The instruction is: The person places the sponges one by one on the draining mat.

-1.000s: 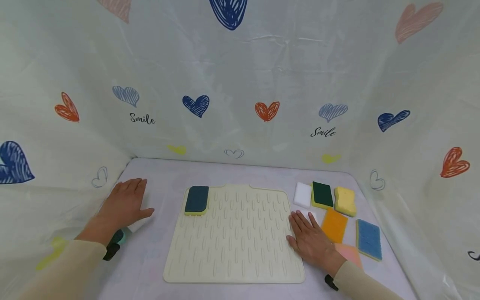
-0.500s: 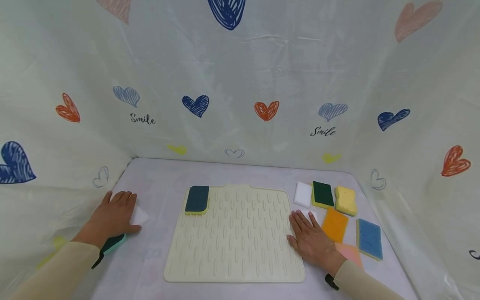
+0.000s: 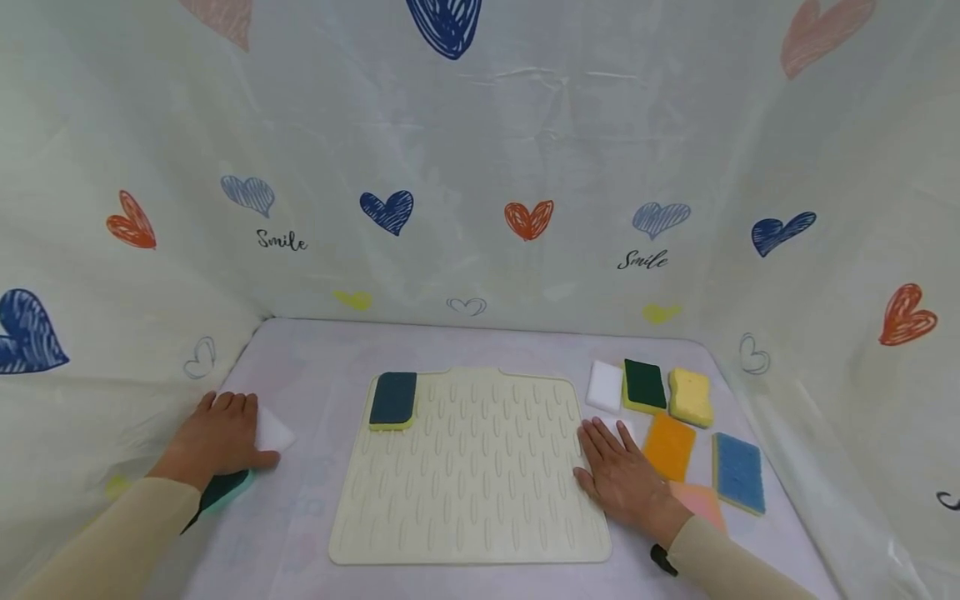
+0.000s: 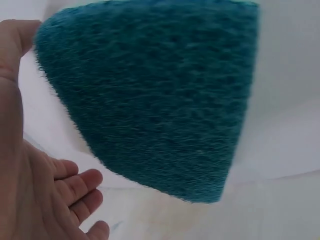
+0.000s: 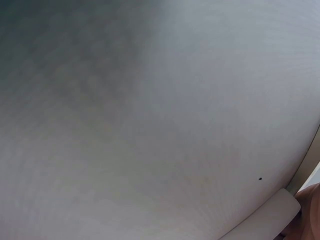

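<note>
My left hand (image 3: 216, 437) reaches palm down over a white sponge (image 3: 274, 431) at the table's left side, partly covering it. Under that wrist lies a sponge with a dark green scouring face (image 3: 227, 490). In the left wrist view this rough sponge (image 4: 150, 100) fills the middle, with the thumb at its upper corner and loosely bent fingers (image 4: 82, 187) beneath, apart from it. Fingers straight, my right hand (image 3: 626, 479) lies along the right edge of a cream ribbed mat (image 3: 480, 467), partly over a second white piece (image 3: 622, 428). A dark blue-topped sponge (image 3: 393, 398) sits on the mat's far-left corner.
To the right stand a white sponge (image 3: 603, 386), a green-topped one (image 3: 644, 385), a yellow one (image 3: 691, 397), an orange one (image 3: 669, 447), a blue one (image 3: 738, 472) and a pink one (image 3: 699, 503). Heart-printed sheeting (image 3: 465, 150) encloses the table. The right wrist view shows a blurred pale surface.
My left hand has lowered and drawn back leftward and nearer over the left sponges, its fingers now looking more bent. The right hand stays put, and the head view has shifted slightly.
</note>
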`<state>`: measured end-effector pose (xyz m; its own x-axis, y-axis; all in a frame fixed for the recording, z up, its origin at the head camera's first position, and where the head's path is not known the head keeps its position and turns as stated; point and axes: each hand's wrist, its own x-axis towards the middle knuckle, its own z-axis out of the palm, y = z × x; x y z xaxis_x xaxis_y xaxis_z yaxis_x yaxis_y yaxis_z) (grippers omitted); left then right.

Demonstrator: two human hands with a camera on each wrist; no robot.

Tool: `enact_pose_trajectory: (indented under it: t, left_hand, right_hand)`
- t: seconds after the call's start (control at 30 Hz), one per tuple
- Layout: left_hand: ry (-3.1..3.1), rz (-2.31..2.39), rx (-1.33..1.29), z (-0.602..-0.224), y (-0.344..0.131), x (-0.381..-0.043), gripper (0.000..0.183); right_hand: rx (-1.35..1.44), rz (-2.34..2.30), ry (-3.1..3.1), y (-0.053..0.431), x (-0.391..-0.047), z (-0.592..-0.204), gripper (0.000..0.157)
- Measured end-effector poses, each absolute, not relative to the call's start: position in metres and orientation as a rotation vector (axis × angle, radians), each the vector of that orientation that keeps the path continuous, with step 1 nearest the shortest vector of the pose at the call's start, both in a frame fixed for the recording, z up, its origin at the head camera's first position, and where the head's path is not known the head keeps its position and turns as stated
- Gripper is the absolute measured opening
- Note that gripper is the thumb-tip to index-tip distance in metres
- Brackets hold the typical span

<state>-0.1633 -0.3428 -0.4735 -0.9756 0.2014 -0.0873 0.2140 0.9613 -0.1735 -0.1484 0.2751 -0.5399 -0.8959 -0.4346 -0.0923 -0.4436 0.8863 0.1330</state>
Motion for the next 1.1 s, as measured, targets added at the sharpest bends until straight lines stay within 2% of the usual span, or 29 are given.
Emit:
enact_pose_trajectory:
  t: [0.6,0.83,1.1]
  left_hand:
    - [3.044,-0.176,0.331,-0.486,-0.347,-0.169,0.101]
    - [3.058,-0.134,0.398,-0.483,-0.333,-0.175,0.11]
    - [3.114,-0.163,0.446,-0.484,-0.327,-0.175,0.103]
  right_hand:
    - [-0.682,0.22,2.984,0.274,-0.148,-0.539,0.074]
    - [-0.683,0.225,2.981,0.275,-0.147,-0.539,0.074]
    - [-0.695,0.238,2.994,0.276,-0.148,-0.541,0.074]
